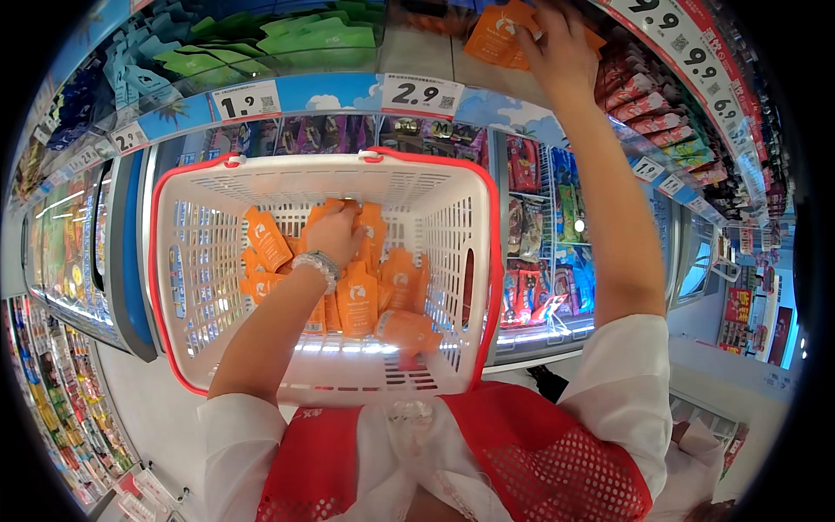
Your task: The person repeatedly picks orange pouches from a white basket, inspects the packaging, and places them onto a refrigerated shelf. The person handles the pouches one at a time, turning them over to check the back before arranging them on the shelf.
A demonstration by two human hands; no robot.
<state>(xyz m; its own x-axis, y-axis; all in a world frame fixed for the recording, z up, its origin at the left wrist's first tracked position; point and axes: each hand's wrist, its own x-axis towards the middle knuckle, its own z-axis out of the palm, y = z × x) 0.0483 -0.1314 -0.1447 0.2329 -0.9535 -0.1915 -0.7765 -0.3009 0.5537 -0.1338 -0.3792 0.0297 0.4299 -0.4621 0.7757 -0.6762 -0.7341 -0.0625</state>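
Note:
My left hand [336, 235], with a beaded bracelet at the wrist, is inside a white plastic shopping basket [313, 382]. Its fingers curl over the tops of orange spouted pouches in the heap. One orange pouch [357, 300] stands below the hand, and another [269, 240] leans at the left. A pouch [408, 329] lies tilted near the basket's right side. Up on the shelf, my right hand [561, 46] grips a bunch of orange pouches [499, 36], thumb across their fronts. Its fingertips are partly cut off by the picture's top edge.
Green pouches [319, 36] and light blue pouches [140, 65] stand on the shelf to the left, red-and-white packets [642, 98] to the right. Price tags [421, 94] line the shelf edge. Behind the basket is a glass-fronted freezer [541, 241]. A person's sleeve [695, 457] shows at lower right.

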